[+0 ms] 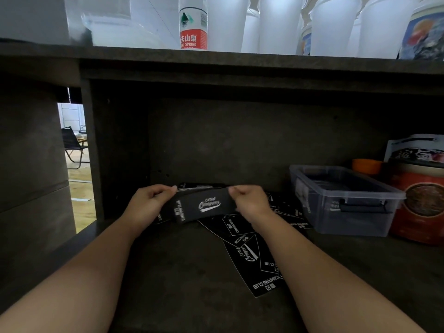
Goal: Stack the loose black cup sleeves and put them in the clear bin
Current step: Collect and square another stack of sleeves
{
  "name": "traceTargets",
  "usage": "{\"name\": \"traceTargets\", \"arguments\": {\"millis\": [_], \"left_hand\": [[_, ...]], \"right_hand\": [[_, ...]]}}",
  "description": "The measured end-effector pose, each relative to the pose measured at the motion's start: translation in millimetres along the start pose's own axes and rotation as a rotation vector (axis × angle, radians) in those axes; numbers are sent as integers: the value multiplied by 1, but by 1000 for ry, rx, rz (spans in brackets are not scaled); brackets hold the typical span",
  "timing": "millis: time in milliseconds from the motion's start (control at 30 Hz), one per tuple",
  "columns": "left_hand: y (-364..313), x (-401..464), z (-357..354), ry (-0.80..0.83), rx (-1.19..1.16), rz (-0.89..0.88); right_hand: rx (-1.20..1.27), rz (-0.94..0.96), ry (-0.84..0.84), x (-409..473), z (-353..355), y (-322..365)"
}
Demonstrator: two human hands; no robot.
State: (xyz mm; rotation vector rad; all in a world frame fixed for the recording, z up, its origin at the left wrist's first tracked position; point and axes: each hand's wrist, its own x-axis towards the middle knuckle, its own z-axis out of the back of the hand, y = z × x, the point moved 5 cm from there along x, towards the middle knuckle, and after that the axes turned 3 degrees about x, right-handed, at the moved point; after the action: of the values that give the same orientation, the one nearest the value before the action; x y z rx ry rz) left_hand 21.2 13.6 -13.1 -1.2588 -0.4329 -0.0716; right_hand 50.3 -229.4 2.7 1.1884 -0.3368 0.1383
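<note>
A small stack of flat black cup sleeves (pixel 204 205) with white lettering is held upright above the dark shelf, between both hands. My left hand (pixel 150 203) pinches its left end and my right hand (pixel 248 200) pinches its right end. Several loose black sleeves (pixel 249 258) lie scattered on the shelf below and to the right of the hands. The clear bin (pixel 348 186) stands to the right, open on top, with dark sleeves visible through its wall.
A red tin (pixel 422 200) and an orange lid (pixel 366 165) sit right of the bin. The counter above carries a water bottle (pixel 193 25) and several white cups (pixel 334 27). A dark side panel (pixel 96 150) bounds the shelf on the left.
</note>
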Motion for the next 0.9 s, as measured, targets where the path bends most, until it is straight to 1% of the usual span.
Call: {"name": "traceTargets", "arguments": {"millis": [33, 100, 167, 200, 267, 333, 367, 400, 467, 533, 567, 667, 800, 867, 900], "left_hand": [[-2, -1, -1, 0, 27, -22], [-6, -3, -3, 8, 96, -50], [-5, -3, -2, 11, 153, -63], [-5, -2, -1, 8, 175, -71], [-5, -1, 0, 4, 189, -92], [-5, -1, -1, -2, 187, -111], [-5, -1, -1, -4, 184, -113], [-5, 0, -1, -4, 180, -111], [-4, 0, -1, -3, 174, -106], [-3, 1, -1, -9, 171, -107], [-3, 1, -1, -13, 167, -107], [-4, 1, -1, -18, 157, -108], [-3, 2, -1, -15, 142, -99], [-2, 2, -2, -14, 143, -98], [-2, 2, -2, -13, 144, -97]], "right_hand": [[-36, 22, 53, -5, -7, 3], [-169, 132, 133, -14, -16, 14], [-257, 229, 151, -19, -16, 23], [-286, 239, 134, -19, -13, 24], [-356, 185, 25, -11, 2, 21], [-465, 95, -124, -1, 29, 10], [-515, 36, -161, 5, 42, 1], [-551, -36, -145, 9, 51, -9], [-550, -158, -5, 12, 58, -28], [-556, -222, 110, 12, 56, -38], [-582, -211, 129, 13, 55, -38], [-649, -170, 84, 19, 54, -35], [-676, -136, 48, 17, 51, -29], [-731, -74, 77, 13, 48, -25], [-774, -34, 130, 11, 44, -23]]}}
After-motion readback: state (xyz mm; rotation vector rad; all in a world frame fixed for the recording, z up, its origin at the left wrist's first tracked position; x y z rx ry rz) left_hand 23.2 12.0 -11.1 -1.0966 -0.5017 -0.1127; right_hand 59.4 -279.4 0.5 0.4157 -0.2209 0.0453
